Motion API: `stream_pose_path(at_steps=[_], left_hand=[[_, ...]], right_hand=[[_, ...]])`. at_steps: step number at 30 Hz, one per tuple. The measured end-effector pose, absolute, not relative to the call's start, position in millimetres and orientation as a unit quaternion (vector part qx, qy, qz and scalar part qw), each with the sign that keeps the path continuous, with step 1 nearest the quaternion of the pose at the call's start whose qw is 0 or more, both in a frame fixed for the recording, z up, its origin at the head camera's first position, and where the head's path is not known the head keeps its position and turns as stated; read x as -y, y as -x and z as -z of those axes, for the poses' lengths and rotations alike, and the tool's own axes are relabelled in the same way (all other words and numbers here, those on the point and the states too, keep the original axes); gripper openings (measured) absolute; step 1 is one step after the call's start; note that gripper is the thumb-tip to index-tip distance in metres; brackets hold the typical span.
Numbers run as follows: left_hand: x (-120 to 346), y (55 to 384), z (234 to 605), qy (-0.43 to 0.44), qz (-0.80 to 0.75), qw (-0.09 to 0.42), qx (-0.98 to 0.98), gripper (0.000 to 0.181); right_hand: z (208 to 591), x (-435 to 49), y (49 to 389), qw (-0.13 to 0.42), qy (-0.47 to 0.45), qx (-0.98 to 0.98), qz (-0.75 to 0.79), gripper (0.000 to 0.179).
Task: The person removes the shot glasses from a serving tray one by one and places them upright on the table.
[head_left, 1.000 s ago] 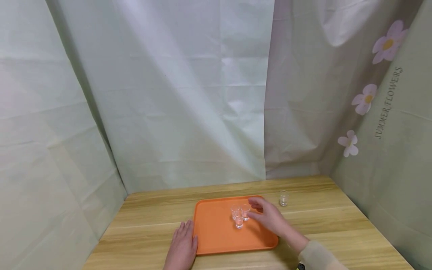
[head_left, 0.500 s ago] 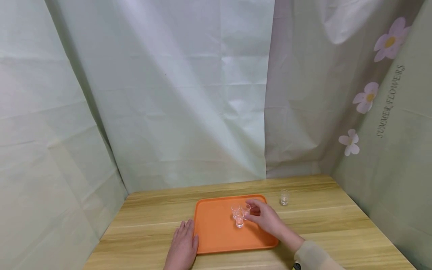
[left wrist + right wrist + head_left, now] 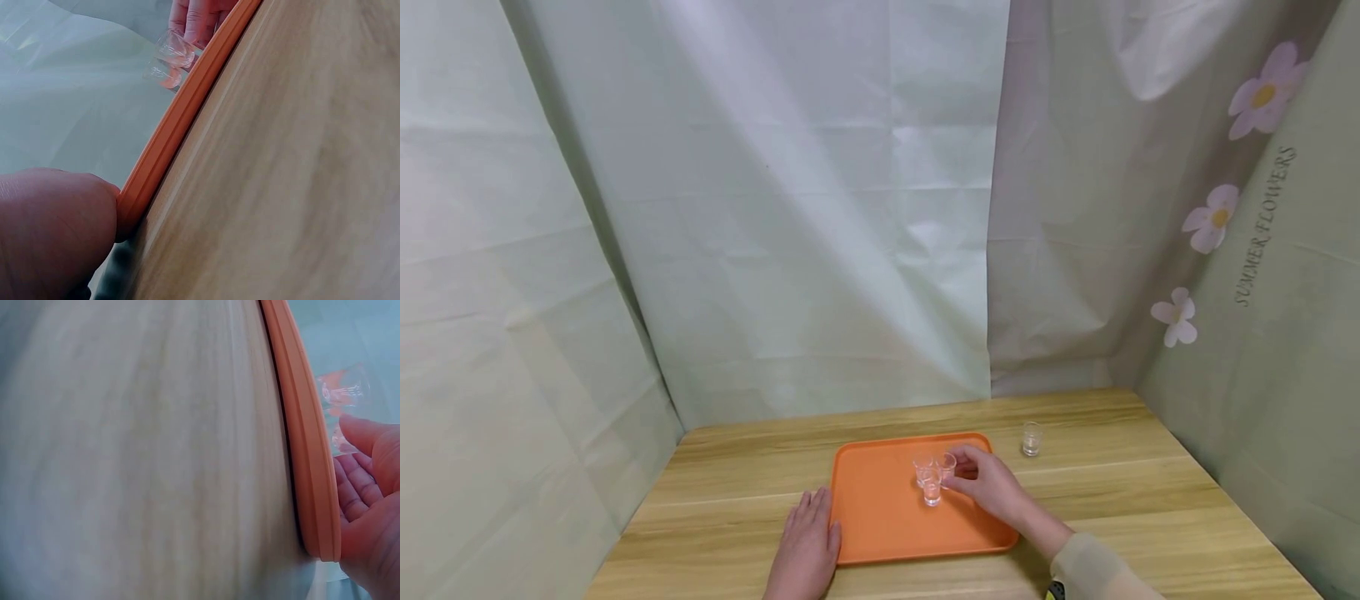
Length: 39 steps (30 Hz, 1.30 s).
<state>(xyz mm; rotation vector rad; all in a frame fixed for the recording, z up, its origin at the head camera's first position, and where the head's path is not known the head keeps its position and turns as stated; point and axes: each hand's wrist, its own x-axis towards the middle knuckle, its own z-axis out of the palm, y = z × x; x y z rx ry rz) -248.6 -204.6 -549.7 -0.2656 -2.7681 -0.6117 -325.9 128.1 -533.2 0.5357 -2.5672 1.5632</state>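
Three small clear shot glasses stand close together on an orange tray (image 3: 880, 529): a left one (image 3: 922, 467), a front one (image 3: 932, 493) and a right one (image 3: 947, 467). My right hand (image 3: 992, 487) pinches the right glass between thumb and fingers, from its right side. Flat beside the tray's left edge lies my left hand (image 3: 805, 542), with straight fingers and the thumb touching the rim. In the right wrist view the thumb of my right hand (image 3: 375, 500) is against a glass, partly hidden by the tray wall.
Another clear shot glass (image 3: 1032, 439) stands upright on the wooden table (image 3: 1120, 492), beyond the tray's right back corner. Pale cloth sheets (image 3: 820, 250) enclose the back and both sides of the table.
My right hand has moved slightly left, and its fingers have closed in on the right glass. The left hand, the tray and the other glasses stay put.
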Motion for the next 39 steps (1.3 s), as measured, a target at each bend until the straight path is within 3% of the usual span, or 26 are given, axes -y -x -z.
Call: stream_pose_path(at_steps=[10,39], left_hand=[[205.8,249.9,551.5,0.090,0.217,0.139,0.962,0.053],[208.3,254.5,559.4,0.099,0.213,0.146,0.961,0.055]], right_hand=[[533.1,-127.6,322.7,0.048,-0.184,0.837,-0.514,0.022],[526.3,-140.9,316.8,0.082,-0.169,0.831,-0.524,0.017]])
